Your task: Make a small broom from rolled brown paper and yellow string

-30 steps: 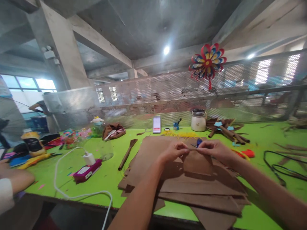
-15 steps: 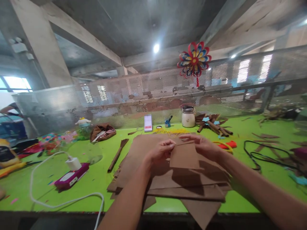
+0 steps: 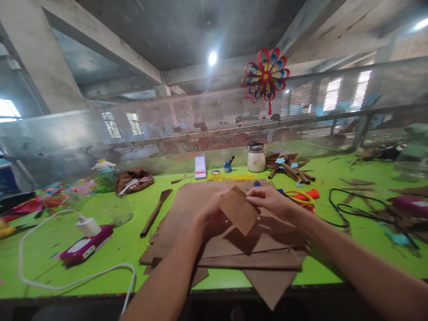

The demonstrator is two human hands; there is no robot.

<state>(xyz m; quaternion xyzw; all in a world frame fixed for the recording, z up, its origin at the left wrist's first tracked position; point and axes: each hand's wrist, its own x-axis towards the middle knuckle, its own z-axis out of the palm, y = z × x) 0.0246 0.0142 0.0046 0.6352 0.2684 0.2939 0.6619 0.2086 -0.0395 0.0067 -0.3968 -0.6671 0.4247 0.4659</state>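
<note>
Both hands hold a small brown paper sheet above a stack of larger brown paper sheets on the green table. My left hand grips the sheet from behind at its left side, its fingers mostly hidden by the paper. My right hand pinches the sheet's upper right corner. The sheet is tilted, one corner pointing down.
A purple device with a white charger and cable lies at the left. A rolled brown stick, a phone, a white jar, paper rolls, red-handled scissors and a black cable surround the stack. A mesh fence stands behind, with a paper pinwheel.
The small sheet has been turned from hanging flat to tilted on a corner, my left hand sliding behind it. The view has shifted to the right.
</note>
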